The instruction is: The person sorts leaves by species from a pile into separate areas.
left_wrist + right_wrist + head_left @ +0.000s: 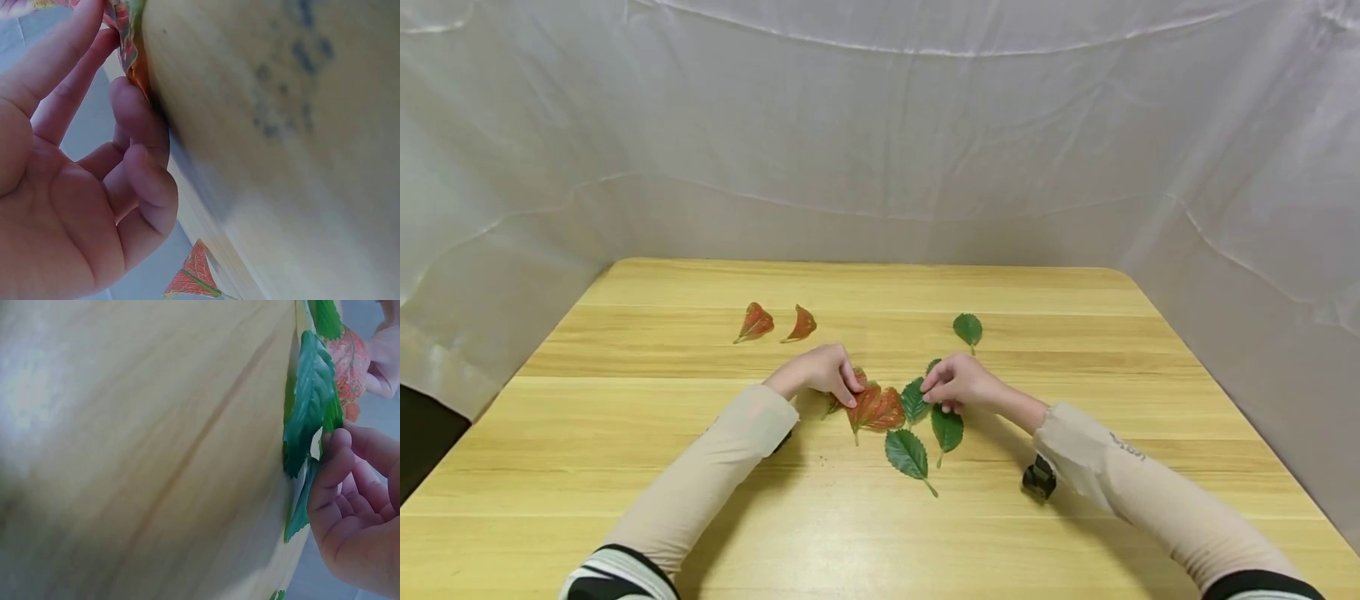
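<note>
My left hand (827, 372) pinches a red leaf (863, 410) by its upper left edge, between thumb and index finger. Other red leaves (891, 411) overlap it in a small cluster on the table. In the left wrist view, red leaf material (128, 44) shows at the fingertips, while the other fingers curl loosely. To the right, my right hand (964, 383) holds the edge of a green leaf (913, 400) between thumb and index finger, beside the red cluster. Below that hand lie two more green leaves (947, 428) (906, 453); another green leaf (933, 365) is partly hidden behind it.
Two separate red leaves (756, 322) (801, 323) lie at the back left of the wooden table (625, 467). One green leaf (967, 328) lies farther back on the right. A pale curtain (880, 150) surrounds the table's back and sides. A black wrist device (1039, 478) hangs under the right sleeve.
</note>
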Demonstrator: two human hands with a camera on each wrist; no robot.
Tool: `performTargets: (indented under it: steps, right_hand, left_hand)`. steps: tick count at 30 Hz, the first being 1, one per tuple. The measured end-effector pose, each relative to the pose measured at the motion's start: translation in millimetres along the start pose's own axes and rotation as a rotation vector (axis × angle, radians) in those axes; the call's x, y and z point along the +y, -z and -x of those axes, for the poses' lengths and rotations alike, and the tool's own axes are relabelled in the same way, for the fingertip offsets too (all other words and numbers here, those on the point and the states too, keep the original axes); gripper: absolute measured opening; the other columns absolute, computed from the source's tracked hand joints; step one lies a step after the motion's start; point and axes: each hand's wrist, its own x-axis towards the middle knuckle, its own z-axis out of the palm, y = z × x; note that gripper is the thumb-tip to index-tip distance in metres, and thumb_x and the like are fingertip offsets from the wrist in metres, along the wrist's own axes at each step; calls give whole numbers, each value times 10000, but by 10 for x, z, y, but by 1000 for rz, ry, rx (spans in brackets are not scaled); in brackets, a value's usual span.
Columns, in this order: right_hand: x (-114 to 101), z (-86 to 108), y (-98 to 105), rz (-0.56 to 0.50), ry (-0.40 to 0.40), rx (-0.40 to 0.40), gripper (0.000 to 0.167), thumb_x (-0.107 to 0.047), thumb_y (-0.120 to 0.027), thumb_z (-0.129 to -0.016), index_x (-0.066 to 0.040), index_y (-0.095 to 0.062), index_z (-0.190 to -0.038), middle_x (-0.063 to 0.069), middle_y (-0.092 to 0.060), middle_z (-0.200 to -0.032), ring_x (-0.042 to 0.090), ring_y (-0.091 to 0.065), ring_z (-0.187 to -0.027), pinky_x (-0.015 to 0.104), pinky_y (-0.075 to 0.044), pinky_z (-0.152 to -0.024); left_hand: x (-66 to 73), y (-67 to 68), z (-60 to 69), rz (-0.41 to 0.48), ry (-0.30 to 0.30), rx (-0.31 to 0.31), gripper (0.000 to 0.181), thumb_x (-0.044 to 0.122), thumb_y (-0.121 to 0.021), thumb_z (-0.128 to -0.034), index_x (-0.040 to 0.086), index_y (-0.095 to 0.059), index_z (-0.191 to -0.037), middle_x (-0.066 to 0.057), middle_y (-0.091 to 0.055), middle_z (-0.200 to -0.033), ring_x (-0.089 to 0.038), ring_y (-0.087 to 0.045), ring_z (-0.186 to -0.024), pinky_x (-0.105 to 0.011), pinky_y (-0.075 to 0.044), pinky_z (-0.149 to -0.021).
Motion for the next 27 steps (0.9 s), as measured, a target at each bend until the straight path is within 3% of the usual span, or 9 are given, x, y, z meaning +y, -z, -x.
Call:
performTargets:
  steps: [6,13,21,27]
  right_hand:
    - [-18,15,58,-43,17,38,89,44,-578,-801,72,-639,-859,93,-593,-636,155,-555,-512,311,-487,-490]
    - [7,54,166,-91,52,92,156,78,-513,-819,133,-611,-927,128,-605,-692,189,-586,-533,350,-510,-525]
    - [38,88,354,-135,71,199,173,82,-539,-827,162,-594,-970,99,-625,-709,222,-590,-565,356,-508,-559]
    - [84,134,496,-183,56,264,226,62,-517,-842,180,-561,-1029,125,-631,-803,159,-589,-617,366,-511,-627]
  left_hand:
    - [-16,2,-16,16,8,2,158,87,-778,-671,86,-736,-824,-50,-670,-916,-176,-582,-892,-293,-448,-800]
    - [-12,-4,-18,56,26,-13,158,83,-774,-675,84,-733,-828,-50,-669,-926,-118,-537,-685,-224,-416,-577]
    - [-18,-9,-13,45,33,-8,151,84,-775,-676,90,-735,-822,-36,-669,-918,-95,-509,-626,-210,-402,-539]
    - [-18,-6,-6,50,35,-12,154,79,-772,-680,87,-735,-829,-37,-671,-917,-80,-450,-527,-204,-374,-487]
